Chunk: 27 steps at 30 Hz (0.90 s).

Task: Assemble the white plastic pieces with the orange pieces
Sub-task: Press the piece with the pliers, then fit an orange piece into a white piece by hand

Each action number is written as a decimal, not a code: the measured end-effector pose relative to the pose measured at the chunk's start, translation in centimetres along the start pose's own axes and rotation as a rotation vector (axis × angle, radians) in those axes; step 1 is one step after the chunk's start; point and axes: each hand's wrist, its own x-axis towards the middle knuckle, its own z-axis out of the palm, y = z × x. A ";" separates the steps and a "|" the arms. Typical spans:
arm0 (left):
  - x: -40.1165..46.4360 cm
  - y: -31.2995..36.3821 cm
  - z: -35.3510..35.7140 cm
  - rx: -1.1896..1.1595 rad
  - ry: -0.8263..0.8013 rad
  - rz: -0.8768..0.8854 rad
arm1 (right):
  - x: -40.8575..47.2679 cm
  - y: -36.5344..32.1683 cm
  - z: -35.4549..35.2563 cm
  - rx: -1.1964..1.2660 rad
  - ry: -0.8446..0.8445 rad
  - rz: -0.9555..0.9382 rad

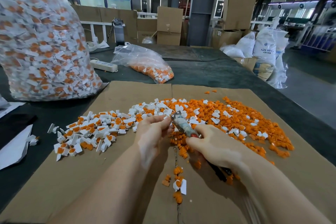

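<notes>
**Tool held over the mixed pile on the cardboard**

The right hand (216, 144) grips a long hand tool with a taped shaft, red grip and metal tip (183, 125). Its long axis runs on a slant, from the dark handle end low under the right wrist up and to the left, and the metal tip points away from the person toward the far side of the pile. The fingers of the right hand are curled around the handle. The left hand (154, 132) meets the tool at its tip, with thumb and fingers drawn together in a pinch there; what sits between them is too small to tell.

Both hands hover above the flat brown cardboard sheet (127, 96) that covers the dark table (209, 72). Straight ahead of the tip lies the loose heap of small orange plastic pieces (254, 123) with white ones scattered through it. Left of the hands lies the spread of white plastic tags fitted with orange inserts (91, 132), some lying flat, some tipped on edge. Near the person, between the forearms, 1 joined white-and-orange piece (180, 185) lies among a few stray orange bits.

Farther back stand a tall clear plastic sack packed with white and orange pieces (41, 42), a smaller clear bag of orange pieces (145, 63) and a white power strip (103, 65).
</notes>
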 end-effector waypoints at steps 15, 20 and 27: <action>-0.8 -0.5 -0.8 0.027 0.045 0.056 | -0.1 2.3 1.5 -0.049 0.283 -0.008; -1.2 -1.7 -2.4 0.610 0.063 0.329 | 1.0 4.9 0.1 -0.353 0.489 0.141; -1.1 -2.5 -2.7 0.736 0.051 0.441 | 2.4 7.3 -0.6 -0.589 0.506 0.241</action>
